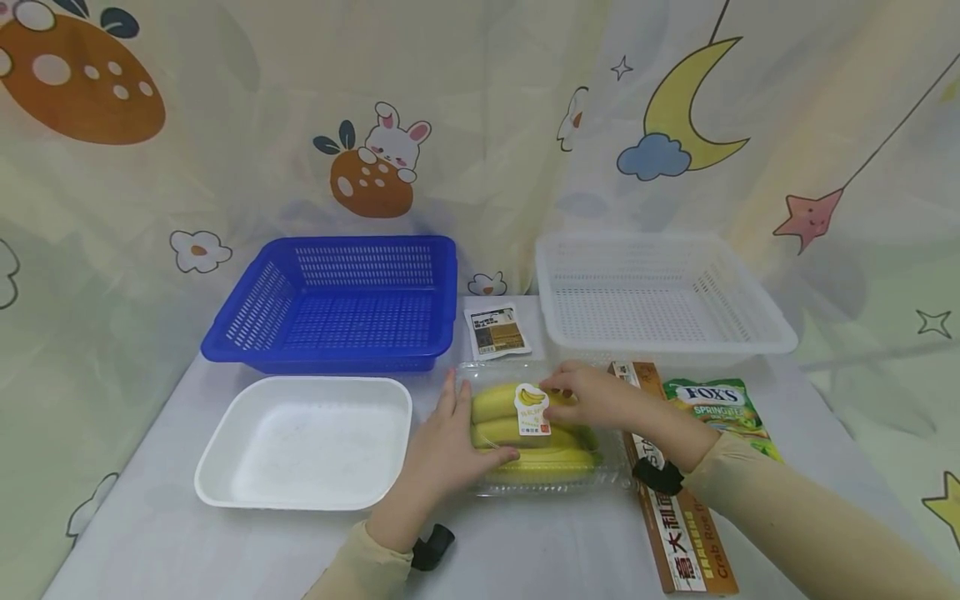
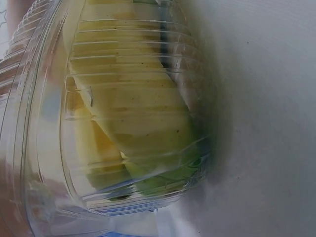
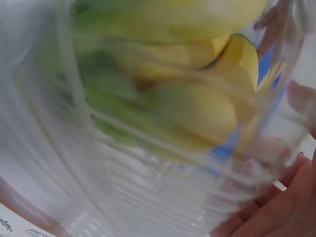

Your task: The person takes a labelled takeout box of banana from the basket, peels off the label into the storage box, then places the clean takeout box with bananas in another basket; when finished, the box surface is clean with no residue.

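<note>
A clear plastic box of yellow bananas lies in front of me. Its top carries a white banana label. My left hand rests against the box's left side, fingers stretched away from me and thumb across the front of the lid. From the right, my right hand reaches over the lid, its bent fingertips at the label's right edge; whether they pinch it I cannot tell. The left wrist view shows bananas through the ribbed wall. In the blurred right wrist view, fingers appear beside the clear plastic.
Behind stand a blue basket and a white basket, a small white-and-brown packet between them. A white tray sits at left. Under my right forearm lie a long brown box and a green FOX'S bag.
</note>
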Demonstrator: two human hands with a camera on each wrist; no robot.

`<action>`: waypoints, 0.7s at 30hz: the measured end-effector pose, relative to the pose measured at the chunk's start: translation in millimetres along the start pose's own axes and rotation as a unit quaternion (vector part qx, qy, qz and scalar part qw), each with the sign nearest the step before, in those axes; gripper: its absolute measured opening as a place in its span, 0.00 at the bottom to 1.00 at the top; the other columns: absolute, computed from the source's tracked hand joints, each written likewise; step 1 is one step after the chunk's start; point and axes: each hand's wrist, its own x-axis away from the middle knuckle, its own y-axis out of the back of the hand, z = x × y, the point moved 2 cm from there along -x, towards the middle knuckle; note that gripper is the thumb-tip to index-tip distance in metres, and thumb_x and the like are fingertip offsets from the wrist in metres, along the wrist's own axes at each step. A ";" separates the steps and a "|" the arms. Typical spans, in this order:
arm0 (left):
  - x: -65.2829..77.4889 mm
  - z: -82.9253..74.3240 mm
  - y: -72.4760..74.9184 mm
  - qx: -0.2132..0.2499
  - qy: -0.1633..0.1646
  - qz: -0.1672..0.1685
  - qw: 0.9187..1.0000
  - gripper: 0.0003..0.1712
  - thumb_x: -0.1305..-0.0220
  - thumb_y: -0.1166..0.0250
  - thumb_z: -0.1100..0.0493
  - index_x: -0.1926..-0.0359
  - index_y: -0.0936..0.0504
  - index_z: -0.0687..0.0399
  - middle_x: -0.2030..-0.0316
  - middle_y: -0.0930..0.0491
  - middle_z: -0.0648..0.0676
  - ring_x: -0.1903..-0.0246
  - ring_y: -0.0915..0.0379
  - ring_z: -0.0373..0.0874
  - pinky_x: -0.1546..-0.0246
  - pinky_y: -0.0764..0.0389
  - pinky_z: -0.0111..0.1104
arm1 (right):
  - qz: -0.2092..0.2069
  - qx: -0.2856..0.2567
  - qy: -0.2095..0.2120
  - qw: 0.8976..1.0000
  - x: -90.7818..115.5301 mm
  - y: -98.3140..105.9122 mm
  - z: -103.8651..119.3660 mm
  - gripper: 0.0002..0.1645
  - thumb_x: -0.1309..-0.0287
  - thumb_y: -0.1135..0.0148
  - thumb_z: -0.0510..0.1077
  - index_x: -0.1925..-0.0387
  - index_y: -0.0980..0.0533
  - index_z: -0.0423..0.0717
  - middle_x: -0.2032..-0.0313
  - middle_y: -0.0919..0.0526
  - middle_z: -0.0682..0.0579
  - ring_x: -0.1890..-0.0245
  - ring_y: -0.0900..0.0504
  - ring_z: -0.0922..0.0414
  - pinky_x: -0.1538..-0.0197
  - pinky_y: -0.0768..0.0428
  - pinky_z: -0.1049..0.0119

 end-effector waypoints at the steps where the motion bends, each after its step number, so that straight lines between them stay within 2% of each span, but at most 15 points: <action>1: 0.0 0.2 -0.3 0.000 0.000 -0.001 1.000 0.66 0.63 0.39 0.24 0.31 0.50 0.60 0.29 0.61 0.59 0.37 0.42 0.59 0.44 0.31 0.48 | 0.000 -0.001 0.002 1.000 -0.2 -0.1 -0.5 0.27 0.49 0.38 0.51 0.49 0.25 0.40 0.61 0.23 0.51 0.65 0.27 0.59 0.63 0.25 0.69; 21: 0.6 -0.5 0.8 0.000 0.000 0.000 1.000 0.66 0.63 0.39 0.24 0.31 0.49 0.60 0.29 0.61 0.59 0.38 0.41 0.59 0.45 0.30 0.49 | -0.004 -0.053 -0.001 0.999 -2.6 -1.2 -6.0 0.21 0.49 0.38 0.48 0.54 0.24 0.41 0.59 0.21 0.50 0.60 0.24 0.56 0.56 0.23 0.62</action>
